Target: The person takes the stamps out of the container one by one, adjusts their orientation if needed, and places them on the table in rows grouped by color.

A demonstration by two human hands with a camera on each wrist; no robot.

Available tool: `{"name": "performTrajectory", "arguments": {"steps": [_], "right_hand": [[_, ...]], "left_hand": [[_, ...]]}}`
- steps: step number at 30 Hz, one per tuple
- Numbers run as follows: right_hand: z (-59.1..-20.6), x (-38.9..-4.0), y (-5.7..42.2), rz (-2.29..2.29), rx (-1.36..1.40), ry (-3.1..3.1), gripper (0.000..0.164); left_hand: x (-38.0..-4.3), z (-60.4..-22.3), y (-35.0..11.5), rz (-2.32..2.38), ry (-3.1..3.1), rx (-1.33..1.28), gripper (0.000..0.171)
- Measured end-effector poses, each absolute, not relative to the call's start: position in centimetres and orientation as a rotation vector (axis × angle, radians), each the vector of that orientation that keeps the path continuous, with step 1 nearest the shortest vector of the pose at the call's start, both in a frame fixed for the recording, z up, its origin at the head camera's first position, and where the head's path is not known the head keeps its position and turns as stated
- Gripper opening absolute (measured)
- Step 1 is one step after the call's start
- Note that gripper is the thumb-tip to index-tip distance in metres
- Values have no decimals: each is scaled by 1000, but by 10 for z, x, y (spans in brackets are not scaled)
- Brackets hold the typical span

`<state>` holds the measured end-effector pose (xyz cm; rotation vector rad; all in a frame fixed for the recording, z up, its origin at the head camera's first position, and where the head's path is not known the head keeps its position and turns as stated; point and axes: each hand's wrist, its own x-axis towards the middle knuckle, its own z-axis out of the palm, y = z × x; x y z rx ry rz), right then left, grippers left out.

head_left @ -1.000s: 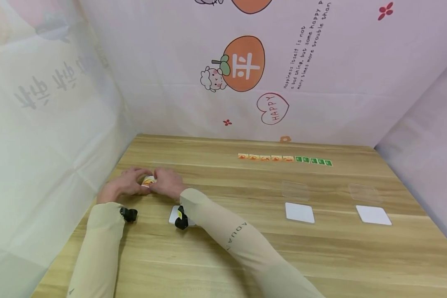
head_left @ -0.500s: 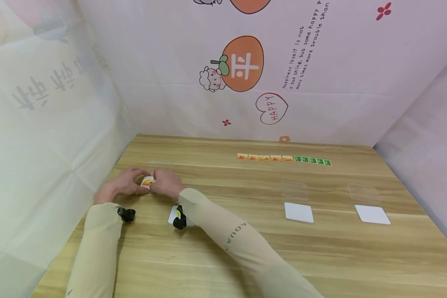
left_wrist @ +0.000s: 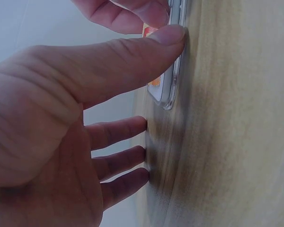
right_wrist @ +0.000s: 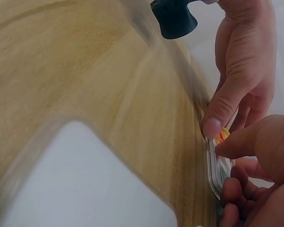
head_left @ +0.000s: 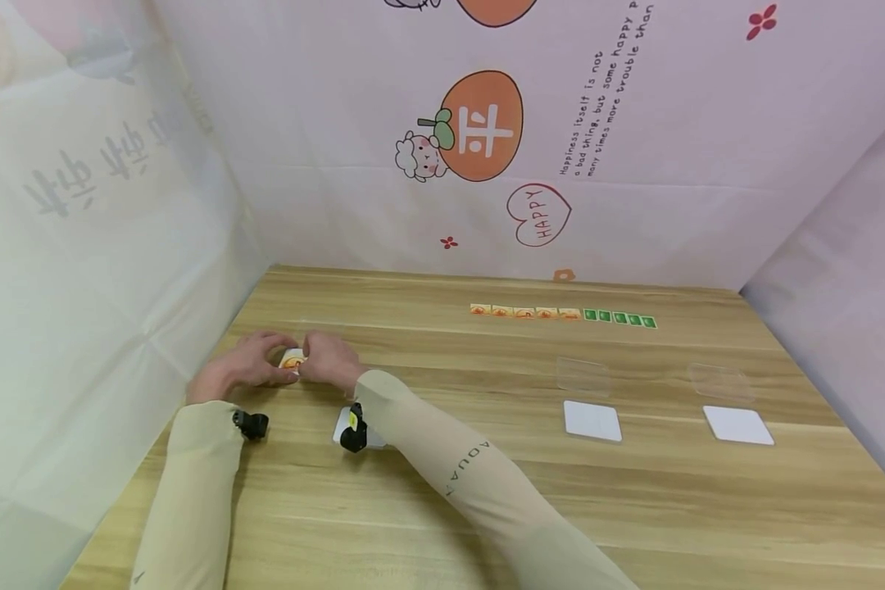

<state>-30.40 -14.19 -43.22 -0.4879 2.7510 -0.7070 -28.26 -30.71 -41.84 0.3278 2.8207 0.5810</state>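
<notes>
At the left of the table, both hands meet over a flat clear-edged case [left_wrist: 166, 97] that holds an orange-printed card [head_left: 292, 359]. My left hand [head_left: 254, 359] grips the case, thumb along its near edge; its other fingers spread behind it in the left wrist view. My right hand [head_left: 330, 360] holds the right end, its thumb tip on the printed card [right_wrist: 222, 136] and its other fingers curled in by the corner. The hands hide much of the card. Beneath the right wrist in the head view lies a white rounded plate [right_wrist: 85, 179].
Farther back runs a row of small orange cards [head_left: 525, 313] and green cards [head_left: 620, 318]. Two white plates [head_left: 592, 420] [head_left: 738, 425] lie at the right, each with a clear cover [head_left: 584, 377] [head_left: 721, 383] behind it. A fabric wall [head_left: 339, 205] borders the table.
Both hands stay at the same spot around the case. The right fingers shift very slightly on the printed card.
</notes>
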Motion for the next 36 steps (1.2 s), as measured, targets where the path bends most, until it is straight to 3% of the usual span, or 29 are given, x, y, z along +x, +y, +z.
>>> {"name": "performTrajectory", "arguments": {"steps": [19,36], "right_hand": [[-432,-303,-133,-933,-602,2684,24],[-432,-300,-132,-1087,-629,2636,12]], "left_hand": [[-285,-420,-306,549,2809,330,65],[-284,-418,-307,558,2811,313,65]]}}
